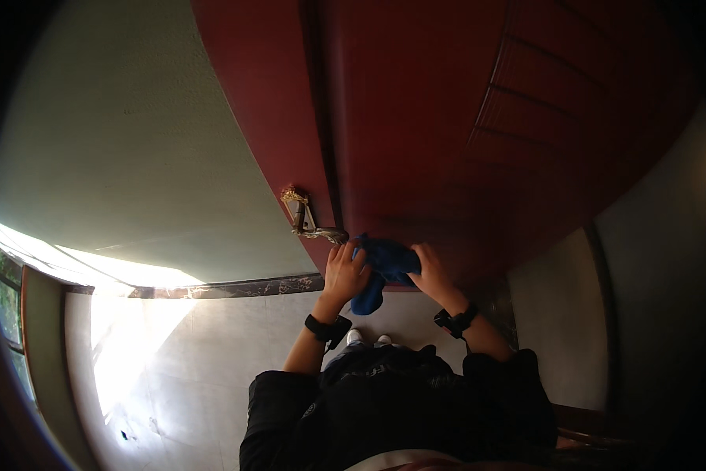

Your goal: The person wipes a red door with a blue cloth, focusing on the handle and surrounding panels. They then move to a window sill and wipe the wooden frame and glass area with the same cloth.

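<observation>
A crumpled blue cloth [393,259] is stretched between my two hands in front of a dark red door [411,118]. My left hand [345,274] grips its left side, and a loose end hangs down beside that wrist. On the other side, my right hand [432,272] pinches the cloth's right edge between thumb and fingers. An ornate metal door handle [326,234] on a gold-coloured backplate [297,206] sits just up and left of my left hand. Whether my left fingertips touch the handle's end cannot be told.
A grey-green wall [141,135] runs left of the door, with a dark marbled skirting board [241,288] below it. Sunlight falls on the pale floor [229,341] from a window [6,294] at the far left. Dark bands are strapped around both my wrists.
</observation>
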The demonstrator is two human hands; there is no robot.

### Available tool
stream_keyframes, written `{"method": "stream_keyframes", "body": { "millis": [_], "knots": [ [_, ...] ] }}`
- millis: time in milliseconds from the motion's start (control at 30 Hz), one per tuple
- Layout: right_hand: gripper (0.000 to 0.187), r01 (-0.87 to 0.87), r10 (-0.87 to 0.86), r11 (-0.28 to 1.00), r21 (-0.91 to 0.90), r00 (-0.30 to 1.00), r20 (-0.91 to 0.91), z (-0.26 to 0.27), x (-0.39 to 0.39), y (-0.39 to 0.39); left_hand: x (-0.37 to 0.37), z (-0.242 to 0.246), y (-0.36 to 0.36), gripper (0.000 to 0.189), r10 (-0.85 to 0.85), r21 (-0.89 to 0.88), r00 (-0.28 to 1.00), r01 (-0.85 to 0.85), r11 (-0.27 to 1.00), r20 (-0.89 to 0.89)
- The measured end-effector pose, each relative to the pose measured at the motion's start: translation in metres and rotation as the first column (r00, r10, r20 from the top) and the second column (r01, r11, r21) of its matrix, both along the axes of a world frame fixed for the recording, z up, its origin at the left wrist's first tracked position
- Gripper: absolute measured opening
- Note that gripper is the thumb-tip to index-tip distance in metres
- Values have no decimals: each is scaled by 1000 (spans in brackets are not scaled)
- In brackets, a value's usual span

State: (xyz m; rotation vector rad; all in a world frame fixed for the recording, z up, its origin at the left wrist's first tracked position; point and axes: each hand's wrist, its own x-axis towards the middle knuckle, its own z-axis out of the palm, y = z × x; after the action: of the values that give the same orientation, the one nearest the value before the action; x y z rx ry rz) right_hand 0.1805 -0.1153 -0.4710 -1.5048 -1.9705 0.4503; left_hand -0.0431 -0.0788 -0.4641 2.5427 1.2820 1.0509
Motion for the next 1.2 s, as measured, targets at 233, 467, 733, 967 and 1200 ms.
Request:
{"method": "stream_keyframes", "body": {
  "millis": [233,467,733,967,1200],
  "knots": [
    [56,-19,22,993,120,1000,-22,20,12,-9,12,-11,-19,34,-54,-78,999,54,996,1],
    [63,-153,191,966,210,966,-175,38,-19,-21,20,39,-56,63,-51,-48,993,57,997,108],
    [79,-439,437,898,35,879,-192,52,-33,-19,-4,20,-62,26,84,19,988,-87,996,130],
    [64,-322,170,898,-299,882,-439,27,-44,-7,-34,9,-47,30,25,-113,973,2,994,231],
    [18,-116,114,993,36,791,-601,24,-99,-16,-83,43,-10,34,-267,-13,963,268,963,21]
  ]
}}
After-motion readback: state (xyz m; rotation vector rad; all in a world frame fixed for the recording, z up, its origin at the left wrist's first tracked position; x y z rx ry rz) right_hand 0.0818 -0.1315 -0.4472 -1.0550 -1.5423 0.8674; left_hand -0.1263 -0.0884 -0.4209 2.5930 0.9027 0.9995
